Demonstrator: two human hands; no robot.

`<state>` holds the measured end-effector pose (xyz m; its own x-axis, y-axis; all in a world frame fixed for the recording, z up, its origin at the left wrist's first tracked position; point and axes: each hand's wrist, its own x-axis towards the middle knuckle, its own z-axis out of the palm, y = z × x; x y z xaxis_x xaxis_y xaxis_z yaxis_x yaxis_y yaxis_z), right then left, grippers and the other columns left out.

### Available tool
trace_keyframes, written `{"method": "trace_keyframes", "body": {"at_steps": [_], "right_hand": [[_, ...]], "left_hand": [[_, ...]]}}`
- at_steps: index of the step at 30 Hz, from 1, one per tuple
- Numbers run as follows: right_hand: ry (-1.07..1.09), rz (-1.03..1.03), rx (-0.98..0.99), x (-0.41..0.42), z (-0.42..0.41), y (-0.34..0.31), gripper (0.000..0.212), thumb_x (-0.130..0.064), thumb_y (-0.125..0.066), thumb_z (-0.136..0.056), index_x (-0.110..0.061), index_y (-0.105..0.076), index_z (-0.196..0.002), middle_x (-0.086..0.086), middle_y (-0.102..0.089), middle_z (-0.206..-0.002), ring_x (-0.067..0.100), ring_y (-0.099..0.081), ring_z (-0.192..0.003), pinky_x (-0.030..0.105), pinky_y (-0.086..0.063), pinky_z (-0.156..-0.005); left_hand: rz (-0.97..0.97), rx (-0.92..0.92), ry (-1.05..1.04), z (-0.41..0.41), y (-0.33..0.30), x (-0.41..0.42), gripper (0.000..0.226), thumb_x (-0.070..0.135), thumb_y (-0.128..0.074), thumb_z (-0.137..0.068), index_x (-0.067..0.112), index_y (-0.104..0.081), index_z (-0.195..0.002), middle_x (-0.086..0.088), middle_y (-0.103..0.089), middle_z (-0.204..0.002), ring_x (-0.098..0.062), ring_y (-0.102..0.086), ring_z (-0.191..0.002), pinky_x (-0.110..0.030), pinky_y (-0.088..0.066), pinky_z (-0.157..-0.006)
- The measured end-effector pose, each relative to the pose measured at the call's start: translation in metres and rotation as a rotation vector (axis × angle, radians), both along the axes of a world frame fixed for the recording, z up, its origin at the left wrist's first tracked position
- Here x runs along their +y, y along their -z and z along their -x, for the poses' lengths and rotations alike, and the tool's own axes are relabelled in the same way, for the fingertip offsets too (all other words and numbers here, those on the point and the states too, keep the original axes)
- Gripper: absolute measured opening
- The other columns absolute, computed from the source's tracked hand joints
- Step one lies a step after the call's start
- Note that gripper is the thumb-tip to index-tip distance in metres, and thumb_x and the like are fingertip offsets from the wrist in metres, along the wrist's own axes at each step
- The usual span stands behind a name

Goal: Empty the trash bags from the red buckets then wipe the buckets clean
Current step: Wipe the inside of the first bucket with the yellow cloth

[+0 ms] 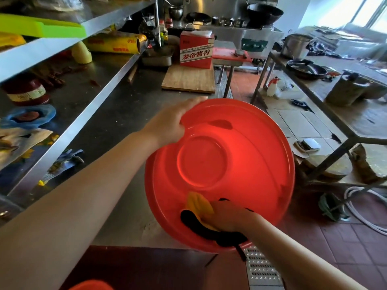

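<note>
In a cluttered kitchen, I see steel shelving (69,130) at far left carrying yellow film rolls (114,44) and a lime plastic board (41,28). My left hand (167,124) grips the far rim of a glossy, translucent red bucket (247,151), round and ridged, tilted with its open mouth toward me above the brushed-steel counter (125,105). Inside its near wall, my right hand (228,216) holds a soft yellow-and-black cloth (199,206), fingers curled over it against the plastic. Behind stand a wooden board (188,80) and a red printed carton (196,51); at right, a steel table (345,114) over red floor tiles (345,248).
</note>
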<state>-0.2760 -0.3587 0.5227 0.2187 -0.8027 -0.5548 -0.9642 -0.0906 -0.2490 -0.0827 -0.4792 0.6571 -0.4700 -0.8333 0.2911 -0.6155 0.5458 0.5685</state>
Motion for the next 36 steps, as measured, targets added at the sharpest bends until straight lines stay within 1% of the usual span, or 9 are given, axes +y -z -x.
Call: {"method": "trace_keyframes", "body": {"at_steps": [4,7,10,14,18,20,24,31,36], "right_hand": [[-0.077,-0.014,-0.011,0.032,0.012,-0.028,0.051,-0.059,-0.039,-0.097,-0.021,-0.055,-0.127,0.009,-0.063,-0.126,0.030,-0.058,-0.116,0.035,-0.043,-0.089],[-0.060,0.023,0.027,0.049,0.021,-0.031,0.052,-0.067,-0.045,-0.089,-0.026,-0.054,-0.118,0.004,-0.063,-0.120,0.029,-0.058,-0.111,0.036,-0.045,-0.086],[-0.059,0.049,-0.018,0.058,0.022,-0.040,0.061,-0.077,-0.050,-0.077,-0.030,-0.056,-0.116,-0.003,-0.064,-0.113,0.023,-0.060,-0.106,0.038,-0.050,-0.087],[-0.054,0.001,-0.120,0.061,0.007,-0.046,0.051,-0.069,-0.046,-0.089,-0.026,-0.058,-0.115,0.003,-0.062,-0.117,0.025,-0.057,-0.108,0.037,-0.046,-0.089],[-0.011,-0.031,-0.123,0.047,-0.012,-0.035,0.049,-0.056,-0.041,-0.098,-0.019,-0.057,-0.125,0.012,-0.061,-0.125,0.031,-0.056,-0.115,0.035,-0.042,-0.087],[0.004,-0.065,-0.129,0.036,-0.014,-0.023,0.051,-0.054,-0.038,-0.100,-0.017,-0.055,-0.132,0.013,-0.059,-0.134,0.030,-0.054,-0.122,0.035,-0.041,-0.096],[0.050,-0.073,-0.089,0.018,-0.015,0.008,0.059,-0.061,-0.031,-0.099,-0.019,-0.058,-0.132,0.013,-0.059,-0.135,0.031,-0.054,-0.124,0.037,-0.041,-0.102],[0.097,0.028,0.034,-0.007,-0.019,0.063,0.065,-0.065,-0.025,-0.097,-0.016,-0.064,-0.117,0.013,-0.067,-0.118,0.032,-0.063,-0.108,0.042,-0.048,-0.090],[0.115,0.052,0.114,-0.033,-0.022,0.090,0.052,-0.057,-0.036,-0.097,-0.019,-0.051,-0.131,0.011,-0.061,-0.127,0.032,-0.060,-0.113,0.041,-0.046,-0.090]], "left_hand": [[-0.015,0.001,0.010,0.002,-0.002,-0.001,0.077,-0.007,-0.051,-0.085,0.033,-0.039,-0.150,0.006,-0.045,-0.150,-0.008,-0.043,-0.134,-0.020,-0.032,-0.110],[-0.081,0.030,-0.002,-0.002,-0.002,-0.004,0.078,-0.006,-0.054,-0.086,0.038,-0.040,-0.148,0.007,-0.047,-0.147,-0.008,-0.048,-0.129,-0.023,-0.037,-0.108],[-0.184,0.065,-0.013,-0.013,-0.008,-0.009,0.081,-0.008,-0.056,-0.083,0.043,-0.043,-0.145,0.007,-0.055,-0.136,-0.010,-0.060,-0.112,-0.026,-0.048,-0.099],[-0.257,0.005,-0.017,-0.021,-0.021,-0.021,0.089,-0.014,-0.052,-0.079,0.050,-0.046,-0.140,0.008,-0.061,-0.126,-0.012,-0.066,-0.104,-0.024,-0.054,-0.083],[-0.253,-0.018,-0.022,-0.020,-0.024,-0.018,0.089,-0.013,-0.052,-0.081,0.055,-0.044,-0.139,0.008,-0.061,-0.128,-0.010,-0.065,-0.103,-0.023,-0.054,-0.081],[-0.237,-0.019,-0.011,-0.016,-0.022,-0.014,0.088,-0.010,-0.052,-0.081,0.056,-0.043,-0.138,0.010,-0.060,-0.130,-0.008,-0.064,-0.105,-0.023,-0.053,-0.084],[-0.160,-0.061,0.050,-0.003,-0.021,-0.005,0.087,-0.006,-0.053,-0.080,0.055,-0.040,-0.141,0.016,-0.048,-0.145,-0.004,-0.051,-0.127,-0.031,-0.043,-0.108],[-0.027,-0.150,0.147,0.020,-0.023,0.012,0.087,-0.005,-0.052,-0.079,0.052,-0.038,-0.144,0.018,-0.045,-0.147,-0.005,-0.044,-0.132,-0.028,-0.038,-0.109],[0.056,-0.163,0.192,0.024,-0.020,0.023,0.082,-0.001,-0.054,-0.082,0.051,-0.039,-0.144,0.019,-0.046,-0.146,-0.005,-0.044,-0.133,-0.032,-0.039,-0.108]]}}
